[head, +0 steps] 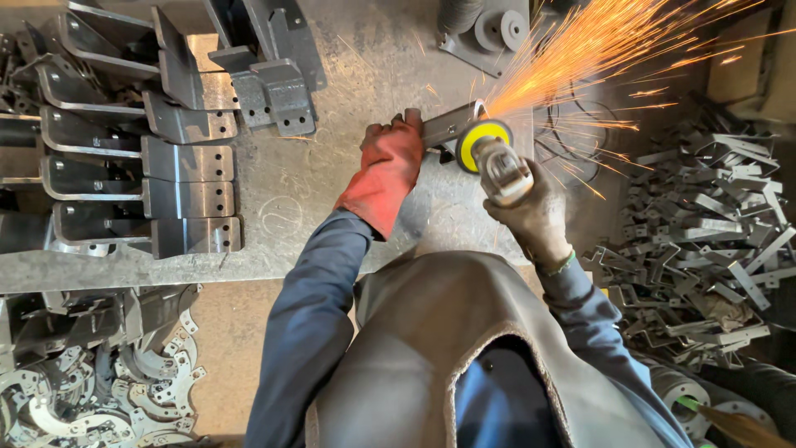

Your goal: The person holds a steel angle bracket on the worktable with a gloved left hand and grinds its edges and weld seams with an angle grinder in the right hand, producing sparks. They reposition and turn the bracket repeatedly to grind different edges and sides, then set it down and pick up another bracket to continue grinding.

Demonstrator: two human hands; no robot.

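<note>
Scratched steel workbench [332, 191] over a dusty concrete floor [228, 348].

Rows of grey steel brackets [157, 158] with drilled end plates lie along the left half of the steel workbench [332, 191], and two darker bracket pieces [269, 83] sit near its far edge, just beside the rows. At the far right corner of the workbench stands a round grey fitting on a square plate [489, 33], with thin black cables [572, 141] coiled below it off the right edge. On the floor to the right of the workbench lies a heap of small bent metal strips [713, 224], and below its near edge on the left a pile of curved, toothed steel plates [124, 390].
</note>
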